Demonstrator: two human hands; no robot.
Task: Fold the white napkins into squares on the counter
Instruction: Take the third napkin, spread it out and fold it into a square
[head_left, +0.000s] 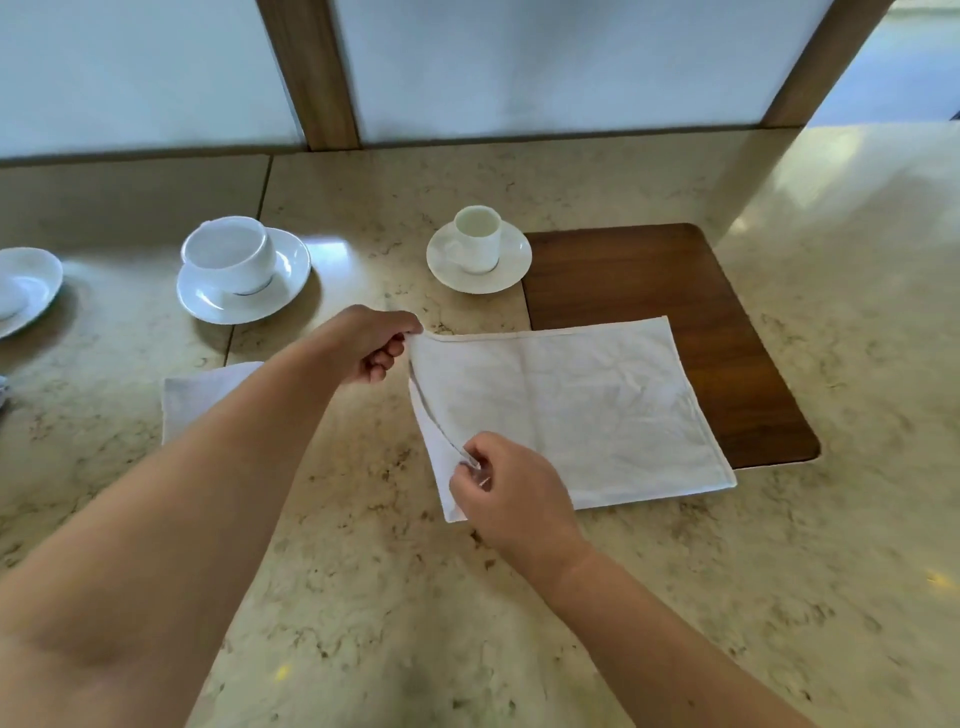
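A white napkin (571, 410), folded into a rectangle, is laid on the beige stone worktop (519, 597), its far right part overlapping a dark wooden board (675, 280). The far left corner of the top layer is pinched by the left hand (369, 343), fingers curled, grip narrow and closed on the cloth. The near left edge of the same layer is pinched by the right hand (506, 488) between thumb and fingertips, grip likewise narrow on the cloth. The top layer is lifted slightly along the left edge, so a gap is seen between it and the layer beneath. The rest of the napkin is flat, with a vertical crease near its middle.

A second white napkin (197, 400) is seen on the worktop to the left, partly hidden by the left forearm. A small cup on a saucer (478, 254) is placed behind the napkin, the saucer's rim just over the board's left edge. A larger cup on a saucer (241, 270) is set further left. Another saucer (26, 291) is cut off at the left edge. Frosted panels with wooden posts (311, 73) are seen behind the worktop.
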